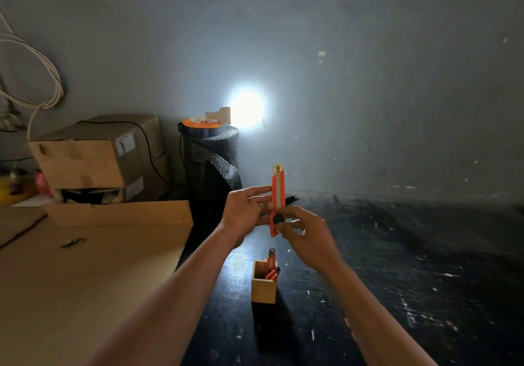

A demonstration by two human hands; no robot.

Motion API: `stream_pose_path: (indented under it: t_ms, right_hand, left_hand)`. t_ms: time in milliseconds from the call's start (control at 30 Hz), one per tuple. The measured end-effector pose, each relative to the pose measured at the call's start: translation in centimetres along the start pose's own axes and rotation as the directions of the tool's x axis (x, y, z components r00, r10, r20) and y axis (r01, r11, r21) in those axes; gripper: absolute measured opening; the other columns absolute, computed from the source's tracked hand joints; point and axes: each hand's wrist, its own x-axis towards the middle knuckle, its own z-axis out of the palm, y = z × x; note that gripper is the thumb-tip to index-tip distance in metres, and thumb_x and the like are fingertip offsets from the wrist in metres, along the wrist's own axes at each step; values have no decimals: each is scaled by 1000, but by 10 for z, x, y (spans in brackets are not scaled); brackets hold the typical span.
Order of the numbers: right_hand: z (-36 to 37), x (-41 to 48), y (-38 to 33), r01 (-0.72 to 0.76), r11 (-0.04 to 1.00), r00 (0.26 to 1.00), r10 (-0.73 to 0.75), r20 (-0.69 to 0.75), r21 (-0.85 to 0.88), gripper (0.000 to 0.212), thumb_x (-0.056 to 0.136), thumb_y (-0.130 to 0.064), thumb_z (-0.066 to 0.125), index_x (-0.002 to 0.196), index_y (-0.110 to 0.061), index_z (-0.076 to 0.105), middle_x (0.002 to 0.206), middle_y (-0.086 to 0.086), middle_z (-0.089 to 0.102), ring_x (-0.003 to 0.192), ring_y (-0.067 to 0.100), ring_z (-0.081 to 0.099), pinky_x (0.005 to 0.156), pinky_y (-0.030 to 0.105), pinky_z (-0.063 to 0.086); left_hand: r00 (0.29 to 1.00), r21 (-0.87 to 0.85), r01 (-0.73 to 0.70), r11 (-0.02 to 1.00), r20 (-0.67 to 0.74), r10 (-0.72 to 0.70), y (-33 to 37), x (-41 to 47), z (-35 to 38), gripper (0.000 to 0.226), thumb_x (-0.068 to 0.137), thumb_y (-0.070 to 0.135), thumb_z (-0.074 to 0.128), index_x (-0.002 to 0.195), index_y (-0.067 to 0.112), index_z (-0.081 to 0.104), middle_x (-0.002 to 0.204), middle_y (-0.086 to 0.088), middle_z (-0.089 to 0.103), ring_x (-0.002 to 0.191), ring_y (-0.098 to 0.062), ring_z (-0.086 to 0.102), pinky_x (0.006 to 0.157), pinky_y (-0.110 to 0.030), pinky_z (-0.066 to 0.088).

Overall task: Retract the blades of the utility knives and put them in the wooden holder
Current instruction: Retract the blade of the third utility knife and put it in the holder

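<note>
An orange utility knife stands upright in the air between my two hands, its metal tip pointing up. My left hand holds its lower body from the left. My right hand grips the lower end, thumb on the black slider knob. No blade shows past the tip. Below them, a small square wooden holder stands on the dark table, with several orange knives standing in it.
A large flat cardboard sheet covers the left of the table, a small metal piece lying on it. Stacked cardboard boxes and a black bubble-wrap roll stand behind. A bright lamp shines at the wall.
</note>
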Motion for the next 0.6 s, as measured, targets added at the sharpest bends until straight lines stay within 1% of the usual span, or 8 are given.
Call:
stream_pose_path:
  t_ms: [67,133,233,333,400,467,533,600]
  right_hand:
    - [3,0,2,-9,1000,1000,9,6,5,20,91,-26,71,101,-41,61,92,-38,58,80,-10,62,83,21,53]
    - [4,0,3,-24,1000,1000,24,1,11,14,91,-28,71,101,-33,62,91,-35,57,78,-8,61,79,19,51]
    - [5,-3,1,-40,999,999,41,-21,30,20,90,-32,70,107,-27,62,97,-26,59,79,-4,60,73,13,45]
    - [4,-5,-1,-35,997,999,36,-20,70,26,91,-30,70,112,-37,56,103,-26,58,84,-3,58,72,11,43]
    - [3,-4,0,-12,999,1000,12,6,34,28,93,-25,69,109,-44,57,102,-31,58,85,-4,60,73,9,44]
    - [4,-2,2,-6,1000,1000,6,23,15,27,93,-23,68,105,-45,59,98,-33,60,83,-5,63,74,12,51]
    - [7,0,5,-24,999,1000,24,7,23,19,93,-24,68,103,-37,60,99,-24,64,85,0,65,73,17,56]
    - [11,1,9,-41,998,999,42,-23,38,13,92,-25,68,102,-26,61,101,-16,65,87,6,65,64,13,52]
  left_hand:
    - [1000,6,-3,1000,-1,3,-1,-1,1,32,93,-5,68,122,8,75,110,-15,80,91,-34,81,85,-57,64]
    - [1000,11,-2,1000,5,2,-2,-1,1,33,93,-5,68,122,9,75,111,-15,80,93,-34,81,86,-57,63]
    - [1000,13,6,1000,2,-6,-5,-1,1,33,94,-5,67,123,8,74,111,-15,80,92,-33,81,86,-56,63]
    - [1000,-2,13,1000,-2,-13,-6,0,-1,32,95,-6,65,124,6,73,111,-16,80,90,-34,81,84,-54,65]
    - [1000,-2,10,1000,-7,-10,-7,0,-3,33,94,-4,68,125,6,73,112,-16,80,90,-33,81,84,-54,65]
    - [1000,-2,7,1000,-10,-7,-8,1,-4,35,92,-3,70,126,6,72,111,-16,80,90,-32,81,85,-53,65]
    - [1000,-8,12,1000,-13,-12,-8,1,-4,35,92,-5,69,126,6,72,111,-16,80,90,-32,81,84,-53,65]
    - [1000,-9,15,1000,-20,-15,-10,2,-4,35,94,-7,67,126,6,72,111,-16,80,91,-32,81,84,-53,65]
